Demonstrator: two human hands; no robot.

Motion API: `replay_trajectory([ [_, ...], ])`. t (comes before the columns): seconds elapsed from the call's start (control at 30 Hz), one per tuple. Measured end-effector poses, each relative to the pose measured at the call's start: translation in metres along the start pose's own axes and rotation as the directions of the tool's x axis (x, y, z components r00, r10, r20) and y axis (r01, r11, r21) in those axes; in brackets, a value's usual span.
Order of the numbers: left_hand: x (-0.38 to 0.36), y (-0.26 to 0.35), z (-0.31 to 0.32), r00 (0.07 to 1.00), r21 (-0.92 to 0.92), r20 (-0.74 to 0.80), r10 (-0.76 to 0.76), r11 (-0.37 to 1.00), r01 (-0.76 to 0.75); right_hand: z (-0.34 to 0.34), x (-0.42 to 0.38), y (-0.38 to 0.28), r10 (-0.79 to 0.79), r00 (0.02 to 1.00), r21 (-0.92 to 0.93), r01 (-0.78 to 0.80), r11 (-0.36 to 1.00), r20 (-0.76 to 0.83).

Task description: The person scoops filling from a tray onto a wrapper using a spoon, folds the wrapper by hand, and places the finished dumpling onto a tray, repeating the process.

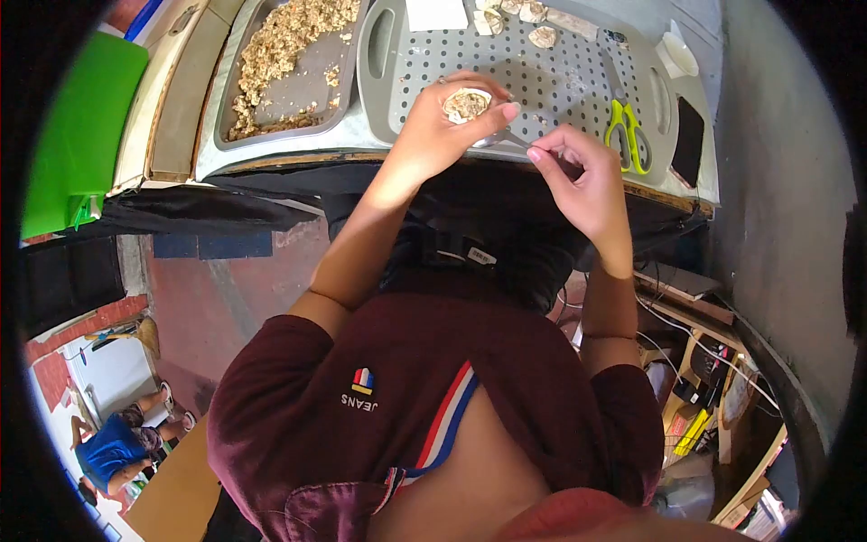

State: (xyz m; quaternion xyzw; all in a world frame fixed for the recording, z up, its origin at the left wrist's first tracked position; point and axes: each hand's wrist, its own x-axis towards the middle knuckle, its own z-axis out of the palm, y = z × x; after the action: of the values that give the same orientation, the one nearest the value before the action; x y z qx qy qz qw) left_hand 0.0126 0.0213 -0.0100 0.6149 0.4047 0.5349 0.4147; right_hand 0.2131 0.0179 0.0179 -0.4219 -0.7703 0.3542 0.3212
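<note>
My left hand (435, 126) cups a round pale wrapper (447, 102) with a mound of brownish chopped filling (468, 105) in it, above the near edge of a grey perforated tray (397, 95). Between the thumb and fingers of my right hand (585, 181) is the thin handle of a metal spoon (517, 139). The spoon's bowl end lies close by my left thumb and is partly hidden. Several pale filled dumplings (543, 37) rest at the far side of the perforated tray, beside a white square sheet or stack (437, 14).
A metal baking pan (348, 90) of chopped filling stands left. Scissors (639, 149) with yellow-green handles and a dark phone (688, 143) lie right, near a white cup (676, 56). A green panel (81, 126) is far left; another person (117, 447) is in the background, lower left.
</note>
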Motion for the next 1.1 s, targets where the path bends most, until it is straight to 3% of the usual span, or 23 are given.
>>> replay_trajectory([
  [0.2, -0.002, 0.022, -0.001, 0.99, -0.141, 0.01, -0.144, 0.98, 0.144, -0.001, 0.0, -0.005, -0.004, 1.0, -0.039, 0.004, 0.999, -0.008],
  [0.5, -0.002, 0.02, 0.004, 0.995, -0.021, -0.079, -0.056, 0.998, 0.054, 0.0, -0.001, -0.008, -0.032, 0.999, -0.039, 0.031, 0.999, -0.025],
  [1.1, -0.004, 0.016, 0.001, 0.991, -0.069, -0.056, -0.118, 0.991, 0.114, 0.004, -0.001, -0.006, -0.012, 0.999, 0.019, 0.013, 1.0, -0.051],
])
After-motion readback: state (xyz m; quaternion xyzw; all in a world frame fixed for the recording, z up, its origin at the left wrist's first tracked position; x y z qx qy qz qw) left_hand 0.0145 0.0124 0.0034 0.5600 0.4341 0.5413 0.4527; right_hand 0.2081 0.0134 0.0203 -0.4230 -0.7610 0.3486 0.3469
